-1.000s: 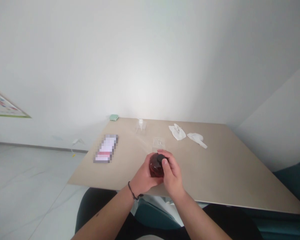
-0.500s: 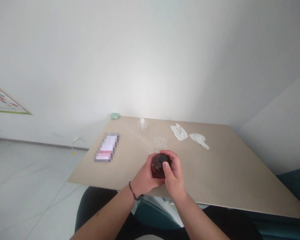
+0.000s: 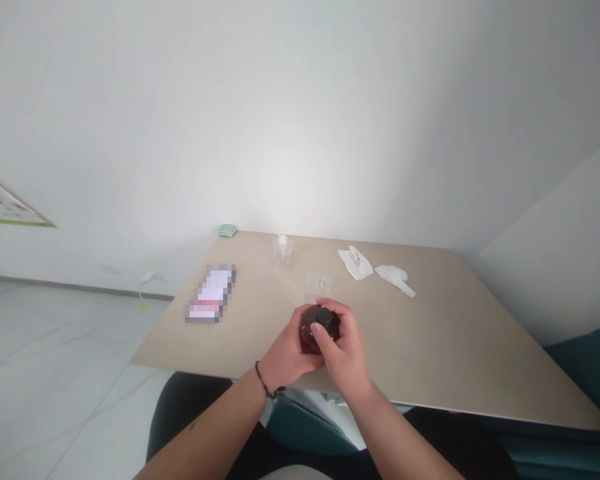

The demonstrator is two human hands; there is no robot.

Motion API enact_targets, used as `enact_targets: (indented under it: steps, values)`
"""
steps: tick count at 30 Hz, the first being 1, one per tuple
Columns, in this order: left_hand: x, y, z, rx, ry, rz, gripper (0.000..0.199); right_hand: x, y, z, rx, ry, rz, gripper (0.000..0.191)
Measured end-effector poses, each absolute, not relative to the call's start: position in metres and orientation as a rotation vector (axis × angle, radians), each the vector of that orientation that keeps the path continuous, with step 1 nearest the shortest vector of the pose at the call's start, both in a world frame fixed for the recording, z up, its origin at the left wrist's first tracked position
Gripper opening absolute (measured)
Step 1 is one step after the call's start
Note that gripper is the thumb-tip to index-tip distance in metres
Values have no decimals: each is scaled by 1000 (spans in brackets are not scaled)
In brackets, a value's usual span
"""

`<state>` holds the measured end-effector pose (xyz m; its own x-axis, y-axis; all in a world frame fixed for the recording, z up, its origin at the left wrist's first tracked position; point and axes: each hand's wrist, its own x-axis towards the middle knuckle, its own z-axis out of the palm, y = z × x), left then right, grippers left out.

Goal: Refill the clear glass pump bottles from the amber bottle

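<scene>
Beige tabletop (image 3: 430, 333) is seen, with a clear plastic pack (image 3: 319, 287) lying just past the hands. A dark red bottle (image 3: 307, 338) with a black cap (image 3: 324, 316) is held over the table, near its front edge, and is gripped from both sides by the left hand (image 3: 293, 350) and the right hand (image 3: 344, 350), with fingers curled around it.

Glossy red bottle (image 3: 307, 337), matt black cap (image 3: 324, 315)

Left forearm (image 3: 205, 427) and right forearm (image 3: 405, 433) angled inward from bottom edge, meeting mid-frame. Left hand (image 3: 293, 351) cupped, fingers curled round from below; right hand (image 3: 345, 350) arched above, thumb (image 3: 319, 341) bent inward. Hands touching.
</scene>
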<state>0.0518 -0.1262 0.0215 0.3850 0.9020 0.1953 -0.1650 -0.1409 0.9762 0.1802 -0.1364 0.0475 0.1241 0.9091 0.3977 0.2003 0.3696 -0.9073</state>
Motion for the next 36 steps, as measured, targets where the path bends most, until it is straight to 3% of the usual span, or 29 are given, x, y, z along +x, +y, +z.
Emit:
enact_targets:
  steps: [8, 11, 15, 19, 29, 33, 36]
  values:
    - [51, -124, 15, 1421, 726, 1079, 82, 207, -123, 67, -1052, -1396, 683, 24]
    - [50, -123, 10, 1431, 742, 1076, 85, 235, -90, 78, -1207, -1487, 410, 27]
    - [50, -124, 7, 1347, 722, 1038, 85, 263, -40, 85, -1743, -2154, -163, 21]
    - [52, -125, 8, 1289, 708, 1038, 85, 265, -12, 77, -1839, -2630, -602, 31]
    - [53, -125, 10, 1247, 724, 1033, 86, 236, -3, 40, -1945, -2739, -736, 45]
    - [52, -124, 9, 1267, 720, 1031, 87, 243, -17, 58, -1954, -2737, -736, 43]
    - [51, -122, 8, 1314, 717, 1046, 87, 261, -44, 81, -1995, -2532, -490, 38]
